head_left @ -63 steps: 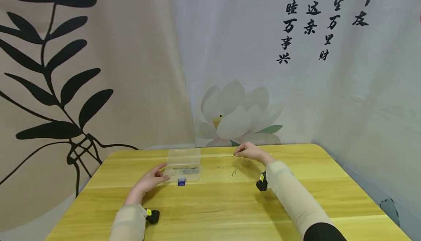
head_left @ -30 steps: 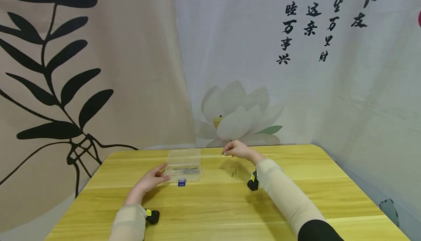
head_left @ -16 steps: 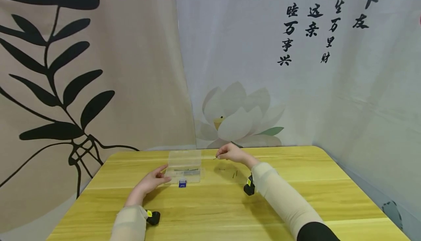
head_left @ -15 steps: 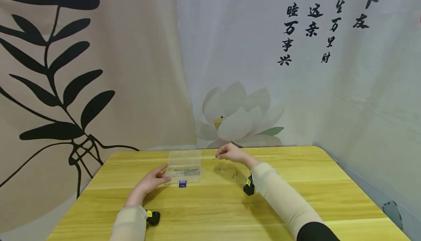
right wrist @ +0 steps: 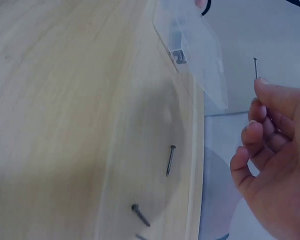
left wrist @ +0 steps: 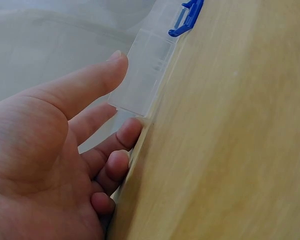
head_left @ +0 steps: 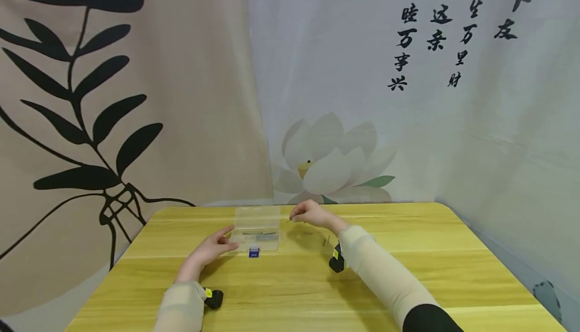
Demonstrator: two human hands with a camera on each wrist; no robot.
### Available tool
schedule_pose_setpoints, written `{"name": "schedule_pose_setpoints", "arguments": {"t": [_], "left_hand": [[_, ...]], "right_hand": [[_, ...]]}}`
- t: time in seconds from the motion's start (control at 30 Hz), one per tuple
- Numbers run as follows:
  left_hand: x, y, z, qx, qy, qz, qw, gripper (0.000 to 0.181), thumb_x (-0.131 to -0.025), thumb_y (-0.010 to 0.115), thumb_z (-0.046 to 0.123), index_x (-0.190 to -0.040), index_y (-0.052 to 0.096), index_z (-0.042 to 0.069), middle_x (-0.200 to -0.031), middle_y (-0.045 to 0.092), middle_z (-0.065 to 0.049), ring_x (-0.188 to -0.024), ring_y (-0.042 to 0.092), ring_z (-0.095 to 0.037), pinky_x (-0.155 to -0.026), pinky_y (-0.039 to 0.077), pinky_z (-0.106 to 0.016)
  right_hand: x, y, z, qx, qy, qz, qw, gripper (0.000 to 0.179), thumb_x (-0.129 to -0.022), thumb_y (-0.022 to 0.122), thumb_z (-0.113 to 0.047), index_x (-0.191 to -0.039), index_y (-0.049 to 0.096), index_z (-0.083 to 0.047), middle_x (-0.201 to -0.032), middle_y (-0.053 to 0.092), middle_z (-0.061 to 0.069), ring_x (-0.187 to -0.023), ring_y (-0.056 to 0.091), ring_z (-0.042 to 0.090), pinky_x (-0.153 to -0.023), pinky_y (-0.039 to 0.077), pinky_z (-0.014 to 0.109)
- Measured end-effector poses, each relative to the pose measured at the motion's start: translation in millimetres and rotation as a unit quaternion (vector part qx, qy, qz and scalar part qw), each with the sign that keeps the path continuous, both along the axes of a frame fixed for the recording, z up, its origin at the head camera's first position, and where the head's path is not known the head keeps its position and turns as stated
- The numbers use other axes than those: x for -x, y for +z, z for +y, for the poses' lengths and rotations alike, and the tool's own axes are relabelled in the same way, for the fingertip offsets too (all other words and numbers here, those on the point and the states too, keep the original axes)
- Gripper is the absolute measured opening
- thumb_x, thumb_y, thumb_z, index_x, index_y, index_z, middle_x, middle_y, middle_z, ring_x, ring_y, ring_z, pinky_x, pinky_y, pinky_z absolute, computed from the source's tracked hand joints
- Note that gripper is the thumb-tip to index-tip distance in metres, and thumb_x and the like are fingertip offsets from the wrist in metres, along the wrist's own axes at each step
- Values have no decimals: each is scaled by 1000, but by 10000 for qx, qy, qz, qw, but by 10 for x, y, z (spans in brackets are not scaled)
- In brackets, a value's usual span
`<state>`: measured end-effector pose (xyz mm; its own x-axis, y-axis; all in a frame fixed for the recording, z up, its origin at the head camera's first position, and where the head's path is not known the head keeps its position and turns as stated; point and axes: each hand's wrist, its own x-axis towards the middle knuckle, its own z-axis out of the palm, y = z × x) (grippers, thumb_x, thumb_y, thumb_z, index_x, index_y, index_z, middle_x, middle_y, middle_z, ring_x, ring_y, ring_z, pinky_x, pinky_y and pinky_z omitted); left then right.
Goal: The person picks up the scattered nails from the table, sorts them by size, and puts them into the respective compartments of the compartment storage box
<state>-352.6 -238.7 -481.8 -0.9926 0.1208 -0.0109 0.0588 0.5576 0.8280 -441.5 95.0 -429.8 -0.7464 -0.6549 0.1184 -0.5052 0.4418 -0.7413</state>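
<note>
A clear plastic box [head_left: 273, 246] lies with its lid [head_left: 257, 216] folded back near the table's far side; a blue latch [head_left: 254, 253] is at its front. Thin dark pieces show inside it, and in the right wrist view a nail head [right wrist: 179, 57] is among them. My left hand [head_left: 210, 249] is at the box's left end, its straight thumb and forefinger at the corners and the other fingers loosely bent. Right of the lid, above the table, my right hand [head_left: 313, 214] pinches a nail [right wrist: 256, 67] between thumb and forefinger, head end sticking out.
On the table right of the box lie loose nails, one nail [right wrist: 171, 160] nearer the box, another nail [right wrist: 140, 215] beyond it, and a third nail [right wrist: 140, 236] cut off by the view's edge. The table's far edge [head_left: 385, 203] meets a printed curtain [head_left: 204, 120].
My right hand has moved left with the pinched nail, from beyond the loose nails to beside the box's lid. The left hand stays at the box. The head view has shifted slightly.
</note>
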Motion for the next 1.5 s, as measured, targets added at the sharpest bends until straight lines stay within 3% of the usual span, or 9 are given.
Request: {"name": "schedule_pose_setpoints", "arguments": {"t": [0.23, 0.43, 0.77, 0.97, 1.5], "left_hand": [[17, 5, 16, -12, -19, 14, 10000, 70, -92, 69, 26, -150, 36, 5, -109, 51, -14, -98, 47, -27, -85, 40, -45], [16, 5, 12, -51, -24, 16, 10000, 70, -92, 69, 25, -150, 36, 5, -107, 50, -13, -97, 46, -26, -84, 40, -43], [5, -11, 10, -115, -44, 11, 9999, 71, -91, 70, 26, -149, 36, 4, -104, 50, -12, -95, 45, -25, -81, 40, -39], [6, -10, 0, -151, -11, -35, 9999, 72, -91, 70, 28, -150, 35, 5, -113, 51, -15, -102, 46, -28, -87, 39, -46], [5, 5, -1, -136, -16, -61, 9999, 73, -91, 70, 30, -151, 35, 7, -107, 50, -12, -97, 46, -26, -84, 39, -43]], "right_hand": [[16, 43, -118, -108, 188, 203, 9996, 17, -96, 60, -10, -104, 70, 2, -103, 68, 14, -91, 61, 14, -82, 48, 33], [1, 78, -222, -234, 143, 331, 9991, 14, -95, 62, -10, -101, 72, -3, -100, 68, 4, -89, 59, 11, -81, 47, 31], [-21, -51, -397, -299, 214, 686, 9970, 11, -93, 63, -7, -96, 74, -5, -93, 67, 1, -76, 52, 9, -69, 44, 26], [-55, -123, -490, -388, 128, 900, 9951, 11, -91, 63, -5, -93, 75, -5, -93, 66, -1, -78, 50, 8, -73, 44, 27], [-126, -247, -614, -576, 116, 918, 9940, 7, -88, 67, -5, -89, 74, -6, -83, 55, -4, -79, 46, 9, -74, 41, 27]]}}
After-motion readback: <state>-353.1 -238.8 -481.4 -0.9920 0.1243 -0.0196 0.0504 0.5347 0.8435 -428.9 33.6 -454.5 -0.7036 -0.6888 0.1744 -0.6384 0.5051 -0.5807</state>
